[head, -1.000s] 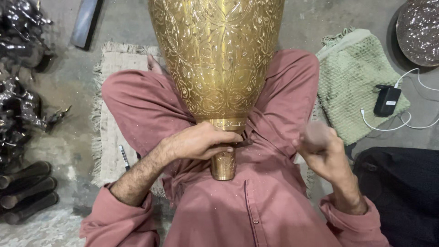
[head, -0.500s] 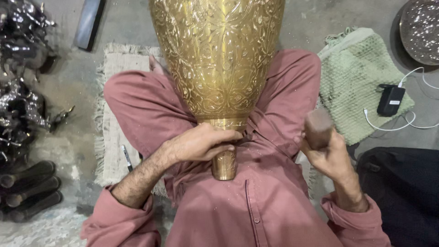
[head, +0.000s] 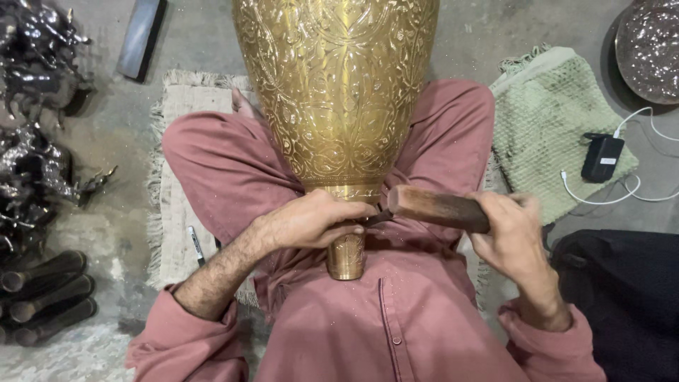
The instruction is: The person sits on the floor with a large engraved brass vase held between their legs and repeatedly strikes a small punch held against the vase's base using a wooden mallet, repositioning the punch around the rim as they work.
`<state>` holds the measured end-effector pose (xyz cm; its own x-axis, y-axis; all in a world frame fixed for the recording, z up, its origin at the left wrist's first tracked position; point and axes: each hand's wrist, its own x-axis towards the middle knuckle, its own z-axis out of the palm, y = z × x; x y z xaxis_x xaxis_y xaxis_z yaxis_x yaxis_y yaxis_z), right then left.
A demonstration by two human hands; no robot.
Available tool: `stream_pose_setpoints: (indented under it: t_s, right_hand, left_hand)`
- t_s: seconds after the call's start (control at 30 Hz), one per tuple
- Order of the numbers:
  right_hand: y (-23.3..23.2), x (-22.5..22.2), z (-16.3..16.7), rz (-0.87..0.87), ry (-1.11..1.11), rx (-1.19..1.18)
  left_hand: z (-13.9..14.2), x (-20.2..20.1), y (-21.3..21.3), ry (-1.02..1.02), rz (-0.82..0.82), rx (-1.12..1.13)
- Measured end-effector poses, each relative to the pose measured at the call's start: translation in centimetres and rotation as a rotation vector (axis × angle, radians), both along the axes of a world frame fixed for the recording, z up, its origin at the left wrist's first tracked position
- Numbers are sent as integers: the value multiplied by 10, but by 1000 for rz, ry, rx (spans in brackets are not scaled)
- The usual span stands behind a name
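A large engraved brass vase (head: 338,92) lies on my lap, its narrow neck (head: 346,255) pointing toward my chest. My left hand (head: 311,219) grips a thin dark chisel (head: 375,218) held against the vase just above the neck. My right hand (head: 513,233) is closed around a brown wooden mallet (head: 435,206), whose head sits against the end of the chisel. My legs in dusty pink cloth lie crossed under the vase.
A beige fringed mat (head: 177,212) lies under my left leg, with a pen (head: 196,244) on it. Dark metal figurines (head: 35,141) and dark rods (head: 42,297) lie at left. At right are a green cloth (head: 552,120), a black charger with white cable (head: 602,159), a dark bag (head: 622,297), and a metal dish (head: 647,49).
My right hand swung the mallet in from the right, down onto the chisel. My left hand and the vase stayed in place.
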<state>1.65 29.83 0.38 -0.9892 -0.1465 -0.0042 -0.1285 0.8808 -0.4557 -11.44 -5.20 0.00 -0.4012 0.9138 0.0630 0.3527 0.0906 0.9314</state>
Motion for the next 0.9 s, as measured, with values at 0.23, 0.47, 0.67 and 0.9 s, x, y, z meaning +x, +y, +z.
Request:
stream_pose_setpoints:
  t_s: [0.23,0.47,0.67,0.9]
  right_hand:
    - [-4,1,2,-55,83,-129]
    - [-7,-1,-2,-114,-39,-119]
    - [-9,3,-15,-19,64,121]
    - [-39,26,-69,-240,-33,-1111]
  left_hand:
    - [0,0,-2,55,-7,44]
    - [0,-2,0,49,-17,39]
    - [-3,2,-2,18,20,42]
    - [-4,22,-26,-147,516,-2]
